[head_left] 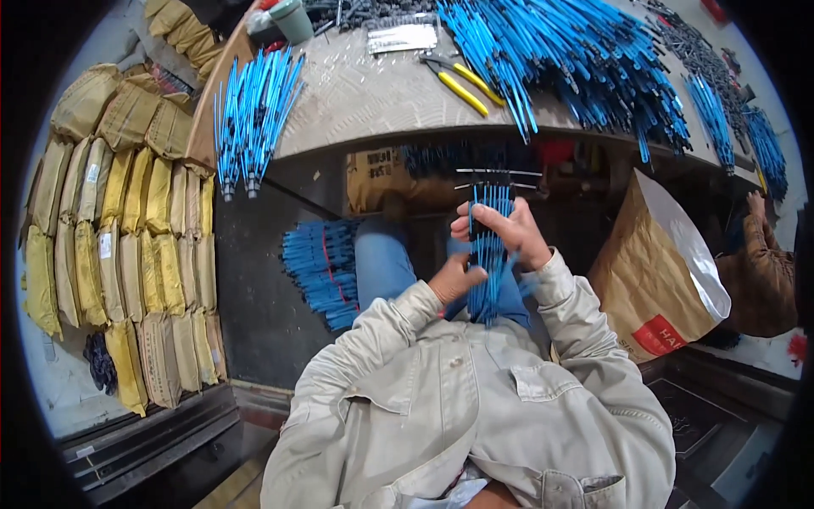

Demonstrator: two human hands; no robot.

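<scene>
A bundle of thin blue rods hangs upright over my lap, its dark-tipped upper ends pointing toward the table. Near its top my right hand is wrapped round it, the thumb across the front. Lower down, my left hand is at the bundle's left side, its thumb toward the rods and its fingers largely hidden behind. Two thin pale sticks lie crosswise by the bundle's upper end. What fastens the rods together, if anything, I cannot make out.
The table ahead bears a large heap of blue rods, yellow-handled pliers and a smaller bunch. Banded blue bundles lie left of my knees. Paper sacks are stacked left; an open bag stands right. Another person's sleeve shows beyond.
</scene>
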